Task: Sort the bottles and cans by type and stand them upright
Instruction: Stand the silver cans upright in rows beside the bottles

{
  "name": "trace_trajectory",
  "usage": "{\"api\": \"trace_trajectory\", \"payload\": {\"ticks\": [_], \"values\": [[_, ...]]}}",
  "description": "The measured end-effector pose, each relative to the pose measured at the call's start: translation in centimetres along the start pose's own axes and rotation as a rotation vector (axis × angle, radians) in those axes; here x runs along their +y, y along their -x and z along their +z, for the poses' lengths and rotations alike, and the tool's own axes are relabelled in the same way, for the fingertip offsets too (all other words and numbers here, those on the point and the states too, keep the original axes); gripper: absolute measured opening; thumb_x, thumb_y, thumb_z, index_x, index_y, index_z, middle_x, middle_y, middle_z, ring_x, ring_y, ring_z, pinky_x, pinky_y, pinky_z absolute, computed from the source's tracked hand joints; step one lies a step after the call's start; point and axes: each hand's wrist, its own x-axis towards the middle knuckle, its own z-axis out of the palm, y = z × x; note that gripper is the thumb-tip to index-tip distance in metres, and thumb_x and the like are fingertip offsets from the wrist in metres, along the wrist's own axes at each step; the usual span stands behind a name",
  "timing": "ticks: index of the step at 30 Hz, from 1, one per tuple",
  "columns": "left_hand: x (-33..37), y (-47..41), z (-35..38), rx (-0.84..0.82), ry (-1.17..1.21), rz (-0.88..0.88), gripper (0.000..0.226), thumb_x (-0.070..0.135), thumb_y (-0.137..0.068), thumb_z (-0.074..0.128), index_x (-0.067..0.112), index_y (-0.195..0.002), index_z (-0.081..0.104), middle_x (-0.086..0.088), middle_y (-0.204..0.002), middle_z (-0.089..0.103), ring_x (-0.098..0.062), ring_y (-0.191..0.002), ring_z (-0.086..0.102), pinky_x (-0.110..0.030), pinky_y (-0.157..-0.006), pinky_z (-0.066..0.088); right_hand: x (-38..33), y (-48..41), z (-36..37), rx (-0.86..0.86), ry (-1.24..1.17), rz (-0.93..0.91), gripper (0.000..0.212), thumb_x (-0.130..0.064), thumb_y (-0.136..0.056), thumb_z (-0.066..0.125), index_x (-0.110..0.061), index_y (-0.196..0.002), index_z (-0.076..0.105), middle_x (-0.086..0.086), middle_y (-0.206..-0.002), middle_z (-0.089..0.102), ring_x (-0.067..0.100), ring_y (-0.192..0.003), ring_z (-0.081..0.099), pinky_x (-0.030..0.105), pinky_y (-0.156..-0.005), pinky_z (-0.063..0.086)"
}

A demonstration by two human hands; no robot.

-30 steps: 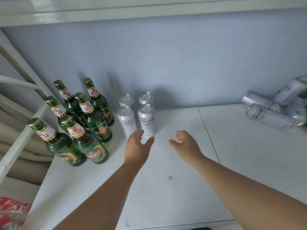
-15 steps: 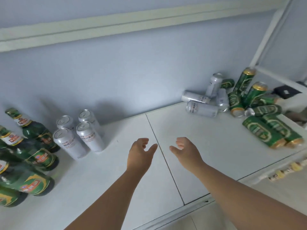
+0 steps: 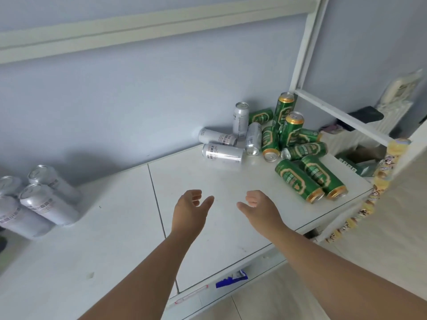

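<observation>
Left hand, right hand loosely spread over table; silver cans, green cans: labels unreadable.

- A pale blue painted wall stood behind, crossed by a white horizontal rail.
- A smooth white table showed a dark seam.
- A white metal frame rose at right.

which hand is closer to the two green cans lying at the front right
Right. The right hand is just left of the two green cans; the left hand is farther left.
</observation>
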Motion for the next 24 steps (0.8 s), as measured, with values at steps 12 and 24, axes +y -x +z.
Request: {"api": "trace_trajectory", "payload": {"ticks": [12, 24], "values": [[0.9, -6.0, 1.1, -0.026, 0.111, -0.213, 0.054, 0.049, -0.091, 0.068, 0.014, -0.131, 0.06, 0.003, -0.111, 0.069, -0.015, -0.104, 0.065, -0.03, -0.083, 0.048, -0.8, -5.2, -0.2, -0.014, -0.004, 0.024, 0.051, -0.032, -0.092, 0.071, -0.014, -0.136, 0.054, -0.001, -0.131, 0.061, 0.011, -0.118, 0.057, 0.023, -0.094, 0.041], [3.2, -15.2, 4.5, -0.161, 0.417, -0.429, 0.039, 0.045, -0.09, 0.072, 0.008, -0.08, 0.064, -0.004, -0.083, 0.066, -0.021, -0.078, 0.065, -0.037, -0.084, 0.058, -2.8, -12.8, -3.4, 0.116, 0.052, -0.006, 0.045, -0.032, -0.091, 0.072, -0.013, -0.13, 0.059, -0.001, -0.124, 0.065, 0.014, -0.117, 0.061, 0.033, -0.102, 0.047]]}}
